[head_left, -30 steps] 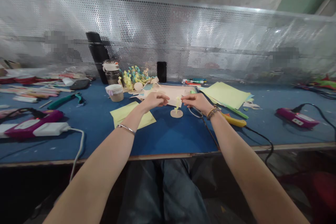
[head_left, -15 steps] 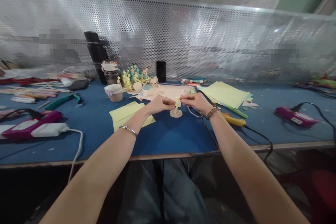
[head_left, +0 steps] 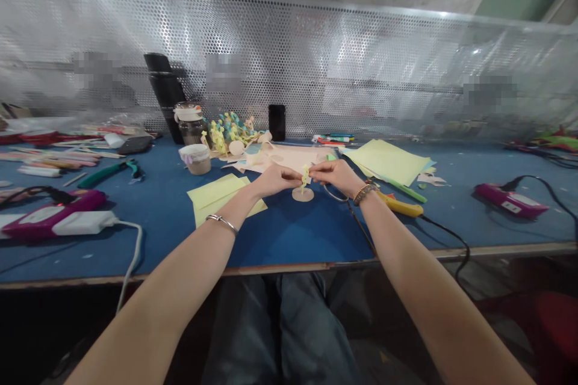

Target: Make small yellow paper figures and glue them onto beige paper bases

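A small pale-yellow foam-like figure (head_left: 305,177) stands upright on a round beige disc (head_left: 303,195) in the middle of the table. My left hand (head_left: 279,180) is closed in a pinch at the figure's left side. From the right, my right hand (head_left: 336,175) pinches at its upper part, fingertips touching it. The fingers partly cover the figure, so its exact shape is hard to make out. Yellow sheets (head_left: 226,194) lie beneath and beside my left wrist. Near my right wrist is a yellow-handled tool (head_left: 401,205) with a black cord.
Behind the hands are pink sheets (head_left: 289,156), a bunch of yellow and blue figures (head_left: 230,131), a paper-lined cup (head_left: 195,159) and a black phone (head_left: 277,123). Green pliers (head_left: 106,174) and a purple power strip (head_left: 56,214) lie left; another purple strip (head_left: 510,200) lies right.
My right fingertips have come down slightly and closed in against the yellow figure. My left hand stays nearly where it was, and the disc has barely moved.
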Tool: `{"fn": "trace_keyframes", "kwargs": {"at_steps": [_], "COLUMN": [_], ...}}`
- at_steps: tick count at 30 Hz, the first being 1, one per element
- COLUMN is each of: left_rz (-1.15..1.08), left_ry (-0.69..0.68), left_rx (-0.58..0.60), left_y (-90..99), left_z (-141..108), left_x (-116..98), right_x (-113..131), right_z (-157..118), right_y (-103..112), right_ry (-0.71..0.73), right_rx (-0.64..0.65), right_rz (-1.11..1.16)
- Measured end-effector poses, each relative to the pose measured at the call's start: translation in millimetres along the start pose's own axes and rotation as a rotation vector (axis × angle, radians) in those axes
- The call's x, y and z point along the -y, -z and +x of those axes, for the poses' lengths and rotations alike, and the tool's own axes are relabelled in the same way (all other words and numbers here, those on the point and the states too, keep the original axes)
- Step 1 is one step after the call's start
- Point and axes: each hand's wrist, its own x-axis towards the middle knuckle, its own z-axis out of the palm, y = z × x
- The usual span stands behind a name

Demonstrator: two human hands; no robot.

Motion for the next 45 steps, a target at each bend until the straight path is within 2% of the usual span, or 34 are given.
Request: {"fn": "trace_keyframes", "kwargs": {"at_steps": [9, 17, 31, 45], "left_rz": [0.023, 0.023, 0.038, 0.06], "left_ry": [-0.05, -0.021, -0.057, -0.034], "left_rx": [0.002, -0.001, 0.021, 0.025], "left_y": [-0.3, -1.8, -0.6, -0.5], "left_z": [1.3, 0.7, 1.9, 0.0], "left_x": [2.4, -1.5, 2.8, -0.8], "right_x": [-1.3, -3.4, 3.7, 0.9], "right_z": [0.9, 1.7, -0.7, -0.1], "right_y": [-1.8, -2.4, -5.2, -5.7], "right_ry": [0.005, 0.011, 0.006, 0.018], "right_rx": [0.007, 0.019, 0.134, 0.16], "right_rz": [0.018, 0.003, 0.041, 0.036]}}
